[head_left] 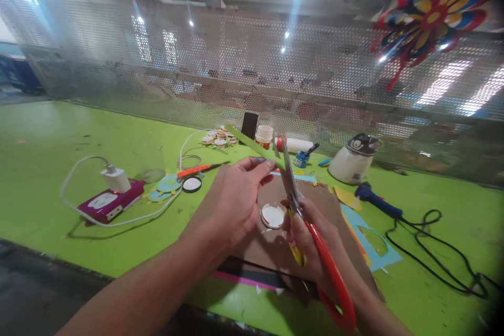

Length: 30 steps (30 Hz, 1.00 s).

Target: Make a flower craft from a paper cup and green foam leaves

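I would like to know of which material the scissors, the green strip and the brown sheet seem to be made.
Scissors: metal blades, polished-looking from their silvery sheen; red handle, probably smooth plastic, evenly coloured.
Green strip: likely paper or thin card; flat, thin, matte.
Brown sheet: perhaps cardboard, judging by its dull, plain brown surface.

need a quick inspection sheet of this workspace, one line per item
surface: green table, littered with small scraps; brown board under the hands
things in use: green strip, near end at the blades of the scissors; white disc on the board
clutter: light blue offcut, blue jar, white jug
hands: left hand holds the strip; right hand grips the scissors
cables: white cable beside the purple power strip; black cable loosely looped
surroundings: perforated screen behind, colourful ornament upper right
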Motion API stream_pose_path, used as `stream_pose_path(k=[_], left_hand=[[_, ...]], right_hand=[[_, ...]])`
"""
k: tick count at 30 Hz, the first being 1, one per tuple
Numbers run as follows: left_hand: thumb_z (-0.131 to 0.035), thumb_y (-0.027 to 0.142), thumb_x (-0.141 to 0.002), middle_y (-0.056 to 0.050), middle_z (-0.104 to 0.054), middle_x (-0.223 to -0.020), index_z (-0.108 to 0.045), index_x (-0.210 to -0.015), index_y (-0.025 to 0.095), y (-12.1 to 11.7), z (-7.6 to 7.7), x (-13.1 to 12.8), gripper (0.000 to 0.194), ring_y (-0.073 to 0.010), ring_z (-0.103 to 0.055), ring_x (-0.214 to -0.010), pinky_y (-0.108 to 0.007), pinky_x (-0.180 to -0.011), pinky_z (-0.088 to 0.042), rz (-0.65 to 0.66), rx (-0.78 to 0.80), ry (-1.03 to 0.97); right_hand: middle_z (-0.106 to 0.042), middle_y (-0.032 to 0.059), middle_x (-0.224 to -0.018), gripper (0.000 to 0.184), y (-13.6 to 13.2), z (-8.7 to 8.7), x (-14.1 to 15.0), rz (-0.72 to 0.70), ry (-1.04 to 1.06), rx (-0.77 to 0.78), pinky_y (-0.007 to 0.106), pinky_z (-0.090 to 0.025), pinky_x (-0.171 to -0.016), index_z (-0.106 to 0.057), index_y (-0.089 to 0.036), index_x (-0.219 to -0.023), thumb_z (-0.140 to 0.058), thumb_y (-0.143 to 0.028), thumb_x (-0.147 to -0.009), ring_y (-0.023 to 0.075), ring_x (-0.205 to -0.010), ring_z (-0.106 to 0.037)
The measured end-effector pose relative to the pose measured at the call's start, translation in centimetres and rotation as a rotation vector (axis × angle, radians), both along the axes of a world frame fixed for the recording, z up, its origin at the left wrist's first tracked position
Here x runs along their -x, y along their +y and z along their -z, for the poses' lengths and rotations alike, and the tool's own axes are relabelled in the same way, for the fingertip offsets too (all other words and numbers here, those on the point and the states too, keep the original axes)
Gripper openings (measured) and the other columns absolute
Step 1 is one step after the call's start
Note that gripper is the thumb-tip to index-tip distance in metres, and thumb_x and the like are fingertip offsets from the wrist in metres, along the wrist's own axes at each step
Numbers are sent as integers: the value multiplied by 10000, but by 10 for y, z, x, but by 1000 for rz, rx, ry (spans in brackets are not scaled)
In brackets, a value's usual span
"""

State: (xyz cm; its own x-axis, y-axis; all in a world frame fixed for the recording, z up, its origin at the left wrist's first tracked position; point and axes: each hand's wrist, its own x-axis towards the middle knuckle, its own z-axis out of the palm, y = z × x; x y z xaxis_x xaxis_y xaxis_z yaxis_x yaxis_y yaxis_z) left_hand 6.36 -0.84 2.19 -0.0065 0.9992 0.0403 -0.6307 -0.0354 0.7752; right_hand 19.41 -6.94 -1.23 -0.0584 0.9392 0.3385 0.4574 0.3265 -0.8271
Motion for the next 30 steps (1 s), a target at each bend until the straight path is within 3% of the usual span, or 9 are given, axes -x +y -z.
stream_pose_path(k=[14,30], left_hand=[[-768,202,-691,-23,-649,-793,-686,-721,160,2,3,3,96,-140,-584,-802,-276,-772,-433,21,-16,23],[-761,184,-691,-12,-655,-793,-690,-708,165,3,5,4,76,-132,-585,-819,-270,-797,-419,27,-24,29]], right_hand=[[-667,30,-712,377,-1,-5,-1,-16,-28,-9,287,-516,-560,-579,-221,-1024,-440,-551,-908,191,-603,-641],[-663,31,-717,389,0,-2,-2,-24,-22,-45,268,-497,-544,-591,-213,-989,-440,-563,-912,163,-585,-603]])
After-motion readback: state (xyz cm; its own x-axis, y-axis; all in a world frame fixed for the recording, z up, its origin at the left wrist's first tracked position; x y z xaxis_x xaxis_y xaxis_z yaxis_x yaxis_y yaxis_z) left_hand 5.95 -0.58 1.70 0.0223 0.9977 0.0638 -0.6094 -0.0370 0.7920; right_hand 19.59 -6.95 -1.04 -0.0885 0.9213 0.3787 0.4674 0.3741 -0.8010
